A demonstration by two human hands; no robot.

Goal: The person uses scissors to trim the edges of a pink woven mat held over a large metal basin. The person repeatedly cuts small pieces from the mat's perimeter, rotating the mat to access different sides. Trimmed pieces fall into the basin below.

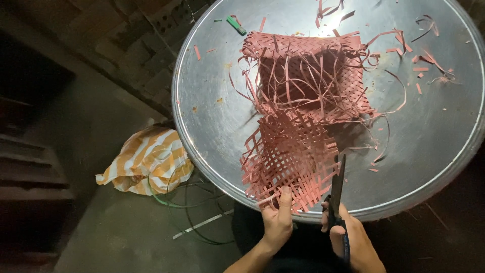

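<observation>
My left hand (278, 220) pinches the near edge of a flat woven panel of pink strips (288, 156), holding it up over the rim of a large round metal tray (212, 121). My right hand (353, 240) grips dark scissors (336, 187), whose blades point up along the panel's right edge. Behind the panel a half-woven pink basket (308, 76) with loose strip ends lies on the tray.
Cut pink strip scraps (422, 68) are scattered over the tray's far right. A small green object (236, 25) lies near the tray's far rim. On the floor to the left sit an orange-and-white striped bag (146, 162) and green cord loops (187, 212).
</observation>
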